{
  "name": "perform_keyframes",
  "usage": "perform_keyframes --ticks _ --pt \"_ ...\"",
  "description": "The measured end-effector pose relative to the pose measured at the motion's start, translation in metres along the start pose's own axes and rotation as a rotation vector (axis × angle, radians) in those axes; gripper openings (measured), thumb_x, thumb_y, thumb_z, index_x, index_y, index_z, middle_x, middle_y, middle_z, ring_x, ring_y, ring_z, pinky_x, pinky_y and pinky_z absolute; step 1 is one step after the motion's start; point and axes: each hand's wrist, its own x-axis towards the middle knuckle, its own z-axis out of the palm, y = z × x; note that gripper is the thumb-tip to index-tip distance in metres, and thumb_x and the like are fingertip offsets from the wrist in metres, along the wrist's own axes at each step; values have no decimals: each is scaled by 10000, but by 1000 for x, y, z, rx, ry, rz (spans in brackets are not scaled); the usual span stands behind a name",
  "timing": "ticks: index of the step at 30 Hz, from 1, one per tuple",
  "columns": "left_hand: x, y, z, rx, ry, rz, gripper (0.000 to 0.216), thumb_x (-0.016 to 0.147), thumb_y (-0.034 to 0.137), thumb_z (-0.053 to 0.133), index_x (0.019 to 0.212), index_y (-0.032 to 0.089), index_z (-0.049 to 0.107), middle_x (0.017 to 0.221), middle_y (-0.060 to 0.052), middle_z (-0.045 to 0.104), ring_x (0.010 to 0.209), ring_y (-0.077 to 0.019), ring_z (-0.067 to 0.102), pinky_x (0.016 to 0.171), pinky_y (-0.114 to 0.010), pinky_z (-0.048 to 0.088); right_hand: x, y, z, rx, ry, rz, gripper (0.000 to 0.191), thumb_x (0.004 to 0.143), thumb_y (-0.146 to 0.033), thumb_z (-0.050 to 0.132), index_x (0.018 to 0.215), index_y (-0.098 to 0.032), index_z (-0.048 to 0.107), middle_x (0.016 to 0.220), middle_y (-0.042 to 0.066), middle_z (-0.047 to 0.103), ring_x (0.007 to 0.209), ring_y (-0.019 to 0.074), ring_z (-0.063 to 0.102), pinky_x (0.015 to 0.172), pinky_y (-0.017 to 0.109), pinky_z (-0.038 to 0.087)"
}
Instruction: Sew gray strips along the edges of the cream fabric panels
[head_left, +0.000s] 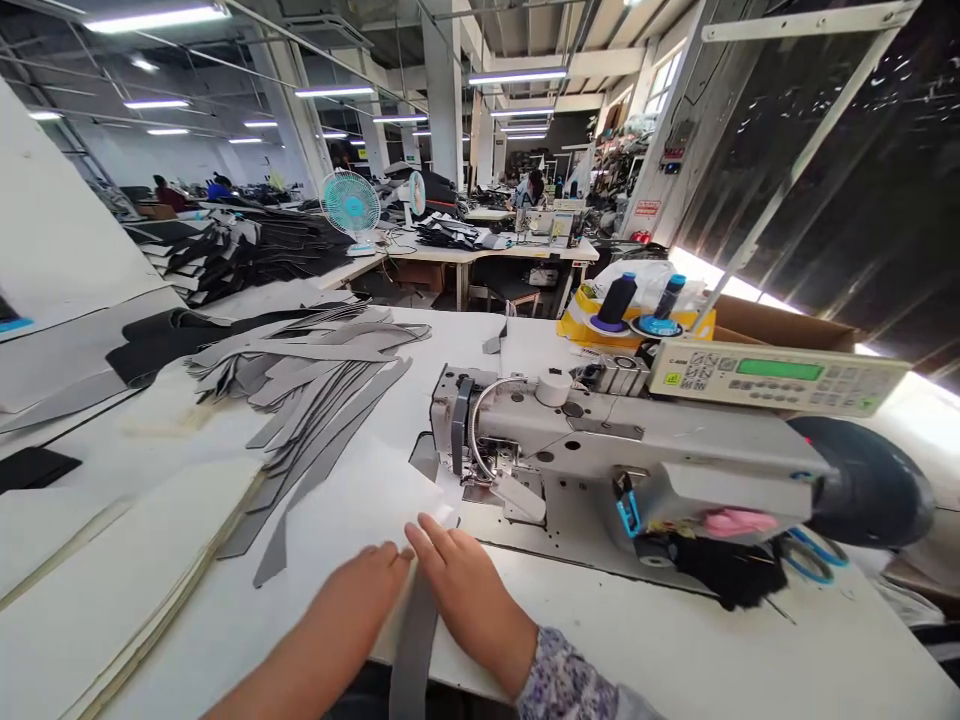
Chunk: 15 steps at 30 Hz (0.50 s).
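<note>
My right hand lies with its fingers stretched forward over a grey fabric strip and the edge of a thin white sheet. Close beside it, my left hand has its fingers curled down at the sheet's near edge; what they pinch, if anything, is hidden. From under both hands the strip runs down past the table's front edge. Just ahead of my fingertips stands the sewing machine, its needle area at the left end. The sheet reaches toward it.
Left of the sheet lies a loose pile of grey strips. Stacked white sheets are at the lower left. Thread cones and a control panel stand behind the machine. Blue-handled scissors lie at right.
</note>
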Motion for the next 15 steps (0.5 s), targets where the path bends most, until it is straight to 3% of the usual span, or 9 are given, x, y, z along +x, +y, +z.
perform_keyframes --ticks 3,5,8,10,12,14,15 --pt "3 27 22 22 -102 79 417 787 201 481 1176 197 633 971 -155 664 930 -293 640 830 -409 501 1 11 10 -48 -114 64 211 924 -92 534 1116 -161 587 985 68 650 790 205 588 701 341 524" --pt "-3 28 20 -37 -171 101 417 820 212 449 1200 231 620 1000 -133 672 933 -288 640 812 -404 503 -5 16 14 -55 -175 76 58 928 -150 576 930 -190 618 843 29 615 762 196 568 666 317 499" --pt "-5 11 -1 -285 -253 188 368 909 350 386 1195 321 616 1084 -47 684 974 -237 640 849 -356 502 -13 21 12 -69 -198 25 164 931 -212 599 768 -201 593 776 15 578 746 185 545 638 296 463" --pt "7 -5 -15 -413 -189 206 405 931 428 348 1224 314 603 1239 -24 636 1118 -215 587 938 -320 473 -15 22 9 -72 -137 -40 131 950 -202 567 826 -192 611 805 22 588 741 180 531 638 295 453" --pt "28 -20 -25 -407 -97 171 491 891 461 431 1336 277 525 1438 -41 482 1303 -243 441 1054 -335 395 -15 22 7 -55 -28 -119 134 976 -167 499 930 -172 625 848 38 602 744 177 523 646 300 453" --pt "53 -28 -32 -353 -142 159 681 784 495 586 1412 279 439 1501 -52 396 1375 -282 331 1098 -371 343 -16 21 6 -21 79 -187 189 987 -131 440 977 -151 627 872 54 611 758 175 526 667 304 464" --pt "66 -29 -35 -343 -212 162 724 739 509 631 1405 298 443 1470 -47 436 1368 -288 335 1088 -378 349 -16 22 6 -6 128 -203 207 989 -119 423 979 -145 628 878 59 615 771 175 532 686 306 473"
